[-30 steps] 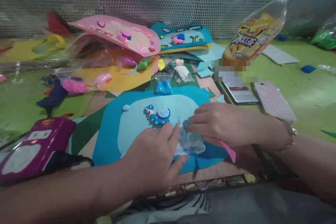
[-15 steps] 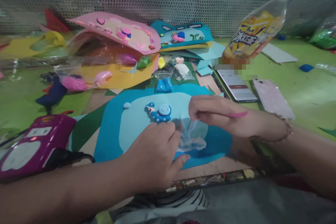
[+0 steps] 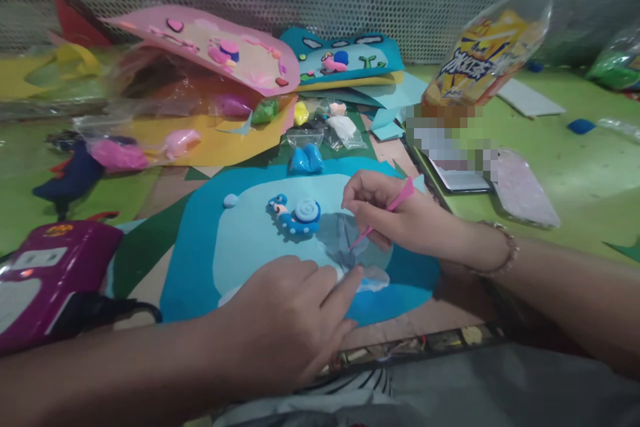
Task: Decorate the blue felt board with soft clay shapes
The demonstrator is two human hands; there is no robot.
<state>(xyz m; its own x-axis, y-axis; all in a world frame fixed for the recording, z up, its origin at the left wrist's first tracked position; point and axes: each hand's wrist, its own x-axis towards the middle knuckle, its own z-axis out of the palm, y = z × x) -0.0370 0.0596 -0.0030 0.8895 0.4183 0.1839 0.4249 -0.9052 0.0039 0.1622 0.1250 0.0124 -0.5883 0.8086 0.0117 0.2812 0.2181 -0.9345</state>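
Note:
My right hand (image 3: 400, 210) pinches a pink modelling-clay tool (image 3: 404, 193), its thin end down at a pale blue clay shape (image 3: 345, 240) with upright, leaf-like strips. At the base of that shape lies a whitish clay strip (image 3: 376, 279). My left hand (image 3: 290, 307) rests on the blue paper card (image 3: 185, 260), index finger stretched out to the base of the clay shape and holding nothing I can see. Left of the shape, a blue clay snail (image 3: 297, 217) with a pale spiral shell sits on the card. A small pale clay ball (image 3: 231, 201) lies at upper left.
Behind the card lie bagged blue clay (image 3: 307, 159), other clay bags, a pink decorated card (image 3: 240, 47) and a blue decorated card (image 3: 375, 65). A drink bottle (image 3: 490, 47) and a phone (image 3: 523, 187) are at right; a purple power socket box (image 3: 60, 273) is at left.
My right hand has turned, bringing the pink tool's thin end down onto the pale clay shape. My left index finger now reaches out to the shape's base. The view has shifted slightly.

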